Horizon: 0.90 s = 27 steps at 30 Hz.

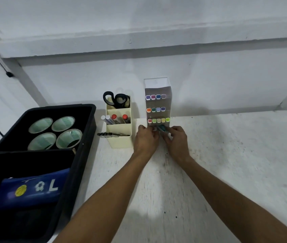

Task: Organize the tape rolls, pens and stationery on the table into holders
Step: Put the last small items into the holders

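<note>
A tall white tiered marker holder (157, 85) stands at the back of the table, with rows of coloured marker caps facing me. Both hands meet at its lowest row. My right hand (176, 139) pinches a teal marker (162, 128) at the holder's bottom slot. My left hand (146, 137) has its fingers curled on a small pale marker end (154, 128) beside it. A cream desk organiser (120, 137) to the left holds black scissors (116, 99), red-capped and white-capped markers (115, 118) and dark pens (111, 134).
A black bin (88, 123) at the left holds several tape rolls (55, 133). A nearer black tray (63, 190) contains a blue pouch (30, 188). A white wall rises right behind the holders. The white tabletop (227, 163) stretches to the right.
</note>
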Tool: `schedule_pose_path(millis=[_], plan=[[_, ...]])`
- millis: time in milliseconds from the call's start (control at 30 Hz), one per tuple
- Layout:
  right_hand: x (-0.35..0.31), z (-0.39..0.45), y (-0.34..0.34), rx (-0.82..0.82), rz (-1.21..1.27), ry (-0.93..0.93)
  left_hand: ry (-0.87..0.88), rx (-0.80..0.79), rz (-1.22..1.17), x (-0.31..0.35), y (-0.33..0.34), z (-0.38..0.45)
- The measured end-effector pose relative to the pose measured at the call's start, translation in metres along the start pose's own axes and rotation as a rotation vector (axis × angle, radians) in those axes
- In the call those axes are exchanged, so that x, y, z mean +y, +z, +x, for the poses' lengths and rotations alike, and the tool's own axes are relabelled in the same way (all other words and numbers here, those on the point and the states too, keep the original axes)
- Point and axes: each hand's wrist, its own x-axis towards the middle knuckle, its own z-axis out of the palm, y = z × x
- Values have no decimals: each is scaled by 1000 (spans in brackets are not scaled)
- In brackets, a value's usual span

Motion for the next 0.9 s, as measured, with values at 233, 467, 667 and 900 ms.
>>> schedule_pose_path(millis=[233,467,667,900], plan=[[4,11,2,-107,-93,-42,71,-55,93,-10,0,9],[4,18,4,-118,-122,-40,74,-53,165,-8,0,14],[1,23,7,-120,-201,-29,37,-89,251,-4,2,17],[-1,24,8,-179,-241,-6,9,-205,232,-5,-2,19]])
